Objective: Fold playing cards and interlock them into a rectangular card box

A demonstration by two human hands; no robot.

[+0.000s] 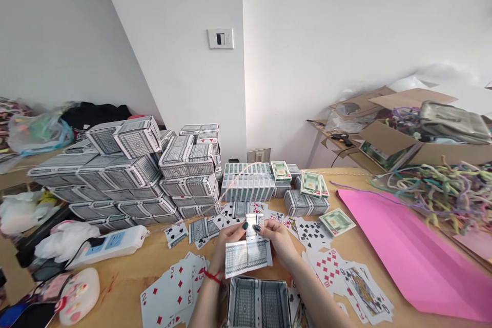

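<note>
Close in front of me, a flat piece made of joined playing cards (240,257) with grey patterned backs is between both hands. My left hand (229,238) pinches its upper left part, thumb on top. From the other side, my right hand (277,240) grips the upper right part, thumb pressed near the middle. Shiny glare on the upper strip hides its detail. Below the hands stands an open-topped box built of cards (240,301), partly cut off by the lower edge. Loose face-up cards (175,287) lie at left, and more cards (326,269) lie at right.
Stacked card-built boxes (134,169) rise at left. Green card packs (337,222) and a row of packs (248,182) stand behind. Pink paper (407,251) lies at right beside tangled yarn (446,195) and a cardboard box (434,151). A power strip (111,246) sits at left.
</note>
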